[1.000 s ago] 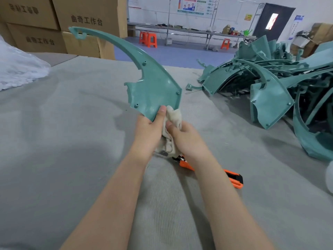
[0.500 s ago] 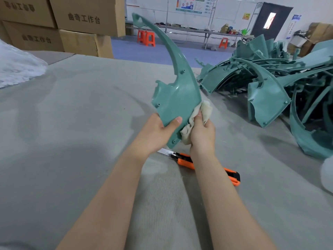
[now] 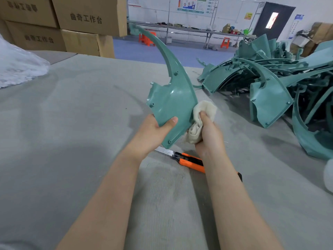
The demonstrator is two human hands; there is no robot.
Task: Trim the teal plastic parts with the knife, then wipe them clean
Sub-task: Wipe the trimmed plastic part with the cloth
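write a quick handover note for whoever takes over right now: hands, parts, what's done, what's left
Left hand grips the lower corner of one teal part, held upright above the table.
Right hand holds a bunched cloth against that part's right edge.
Knife lies on the table under the hands, blade out, nobody touching it.
Pile of teal parts sits at the table's right.
Done: knife is down, wiping is under way. Left: finish wiping this part; whether the pile needs trimming I cannot tell.
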